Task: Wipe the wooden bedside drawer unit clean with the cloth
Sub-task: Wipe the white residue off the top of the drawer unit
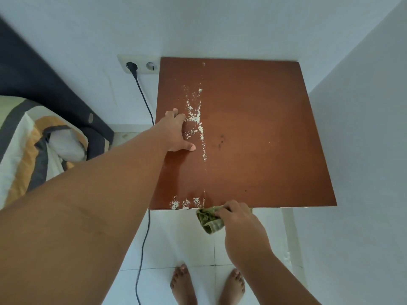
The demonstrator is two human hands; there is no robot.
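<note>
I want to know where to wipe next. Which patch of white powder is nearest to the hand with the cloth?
The small patch at the front edge, just left of the cloth; the long streak lies farther back.

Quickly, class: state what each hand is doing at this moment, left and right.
Left hand: open, flat on the wooden top, holding nothing.
Right hand: closed on the green cloth at the top's front edge.
</note>
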